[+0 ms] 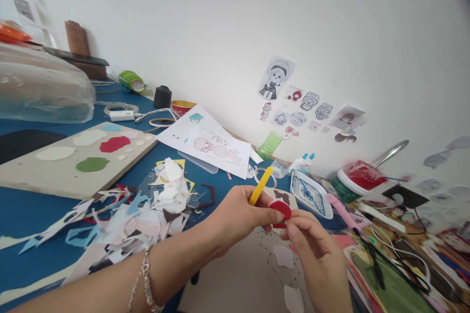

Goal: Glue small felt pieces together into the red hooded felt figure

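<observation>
My left hand is closed, its thumb pressing a small red cut-out piece against the fingers. A flat yellow stick-like tool also rises from that grip; its lower end is hidden. My right hand pinches at the lower right edge of the red piece, fingertips close to the left thumb. Below both hands lies a grey-beige board, with pale cut-out shapes on it. Just behind the fingers is a card with a brown shape.
A heap of paper scraps covers the left side. Behind it lies a board with coloured cut-outs. Printed character sheets rest at the back. On the right are a patterned tray, a pink tool, a tub and coloured sheets.
</observation>
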{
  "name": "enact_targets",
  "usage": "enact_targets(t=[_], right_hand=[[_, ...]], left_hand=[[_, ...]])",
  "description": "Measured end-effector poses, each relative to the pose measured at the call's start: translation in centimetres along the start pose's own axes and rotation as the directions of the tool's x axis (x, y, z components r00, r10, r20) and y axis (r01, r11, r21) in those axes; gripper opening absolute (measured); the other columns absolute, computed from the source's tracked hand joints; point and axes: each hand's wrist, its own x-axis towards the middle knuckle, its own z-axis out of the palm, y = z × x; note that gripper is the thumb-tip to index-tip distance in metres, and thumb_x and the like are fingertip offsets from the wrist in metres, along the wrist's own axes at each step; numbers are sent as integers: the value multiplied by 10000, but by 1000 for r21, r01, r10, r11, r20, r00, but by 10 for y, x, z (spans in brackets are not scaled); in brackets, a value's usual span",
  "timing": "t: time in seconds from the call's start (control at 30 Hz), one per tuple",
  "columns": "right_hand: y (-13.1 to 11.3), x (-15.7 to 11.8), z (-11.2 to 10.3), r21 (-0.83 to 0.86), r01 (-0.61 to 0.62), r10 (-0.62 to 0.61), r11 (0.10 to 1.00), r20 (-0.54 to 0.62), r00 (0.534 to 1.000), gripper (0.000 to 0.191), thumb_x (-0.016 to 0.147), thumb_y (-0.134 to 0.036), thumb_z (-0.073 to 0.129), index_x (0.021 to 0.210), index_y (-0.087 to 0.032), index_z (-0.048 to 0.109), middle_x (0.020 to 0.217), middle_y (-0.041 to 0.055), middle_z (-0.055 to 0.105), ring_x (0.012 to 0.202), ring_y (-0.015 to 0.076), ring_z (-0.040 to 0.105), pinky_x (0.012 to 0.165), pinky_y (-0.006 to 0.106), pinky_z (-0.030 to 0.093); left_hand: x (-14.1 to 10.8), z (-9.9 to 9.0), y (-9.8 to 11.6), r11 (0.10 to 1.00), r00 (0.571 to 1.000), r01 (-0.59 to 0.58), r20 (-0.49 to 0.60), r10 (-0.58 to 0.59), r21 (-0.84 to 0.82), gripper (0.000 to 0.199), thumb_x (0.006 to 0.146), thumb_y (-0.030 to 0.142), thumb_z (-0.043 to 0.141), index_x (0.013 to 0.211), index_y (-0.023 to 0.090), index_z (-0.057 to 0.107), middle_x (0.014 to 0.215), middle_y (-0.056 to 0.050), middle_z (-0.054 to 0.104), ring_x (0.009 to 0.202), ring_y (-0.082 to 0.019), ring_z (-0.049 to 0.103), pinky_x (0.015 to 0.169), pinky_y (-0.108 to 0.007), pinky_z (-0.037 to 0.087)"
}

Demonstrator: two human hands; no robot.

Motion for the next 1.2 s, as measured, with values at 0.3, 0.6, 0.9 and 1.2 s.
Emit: enact_targets(t=[0.3, 0.6, 0.9, 1.2], right_hand=[[12, 2, -6, -65, 80, -77, 995, 51, 996, 161, 836, -383, 628, 780, -234, 656, 960, 30, 601, 766, 156, 570, 660, 244, 478], [13, 3, -6, -26, 59, -58, 998, 29, 998, 173, 840, -397, 618, 862, -238, 683, 993, 52, 624, 816, 183, 595, 662, 257, 502], [6, 2, -2, 37, 26, -27, 999, 26, 999, 168, 794, -370, 665, 817, -203, 671, 984, 71, 616, 877, 217, 595, 673, 285, 509], [6, 2, -3, 64, 0, -5, 998, 77, 997, 184, 813, -375, 646, 801, -192, 657, 1023, 82, 591, 879, 217, 587, 688, 287, 503]], left_hand=[[-1, 2, 2, 1000, 999, 26, -24, -26, 18, 159, 688, 126, 721, 635, 153, 574, 510, 50, 566, 445, -60, 453, 451, -184, 320], [-1, 0, 4, 999, 1000, 24, -8, -24, 29, 160, 697, 126, 716, 636, 156, 572, 511, 49, 569, 438, -54, 439, 433, -180, 293], [-2, 2, 2, 1000, 1000, 8, -10, -8, -17, 164, 645, 93, 723, 608, 159, 577, 497, 55, 561, 460, -65, 466, 502, -197, 367], [1, 1, -5, 998, 999, -32, 37, 34, -59, 140, 642, 119, 727, 624, 139, 589, 522, 35, 593, 514, -73, 516, 556, -201, 397]])
